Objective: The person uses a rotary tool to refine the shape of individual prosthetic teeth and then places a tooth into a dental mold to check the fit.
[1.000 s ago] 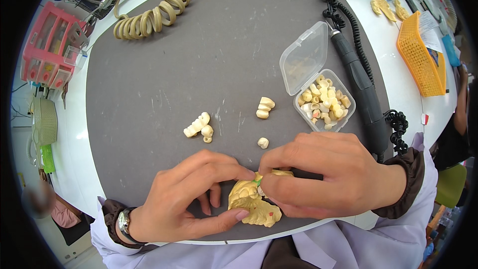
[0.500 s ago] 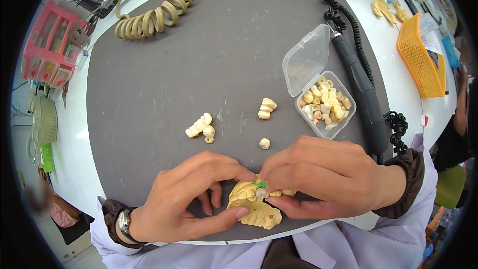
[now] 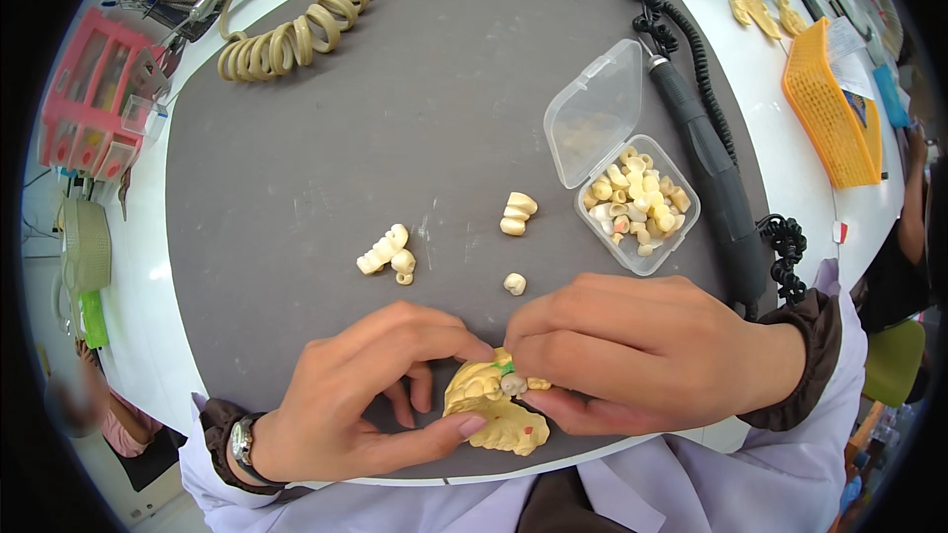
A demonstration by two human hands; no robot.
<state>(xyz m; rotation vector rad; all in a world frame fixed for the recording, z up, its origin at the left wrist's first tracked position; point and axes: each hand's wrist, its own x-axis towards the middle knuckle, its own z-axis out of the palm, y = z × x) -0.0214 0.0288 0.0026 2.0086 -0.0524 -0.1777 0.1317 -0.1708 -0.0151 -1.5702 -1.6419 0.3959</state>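
A yellow plaster dental cast (image 3: 506, 427) with a tooth row lies tilted at the mat's near edge, a small red mark on it. My left hand (image 3: 360, 395) grips its left side, thumb at the front and index finger at the top. My right hand (image 3: 647, 355) closes on the cast's right side, fingers bunched over the teeth; its fingertips are partly hidden. Between the hands show a greyish tooth crown (image 3: 513, 384) and a green patch (image 3: 505, 368) on the cast. Just beyond lie a single tooth crown (image 3: 514, 284), a joined crown piece (image 3: 517, 213) and more joined crowns (image 3: 387, 253).
Right of centre, an open clear box (image 3: 642, 207) holds many loose crowns. Beside it lies a black handpiece (image 3: 709, 158) with a coiled cord. A beige coiled hose (image 3: 311, 30) is at the far left, an orange basket (image 3: 828, 109) at the right, pink drawers (image 3: 94, 99) at the left.
The view has shifted slightly, so the things on the mat sit a little further left. My right hand's fingers have curled in closer over the cast; both hands stay on it.
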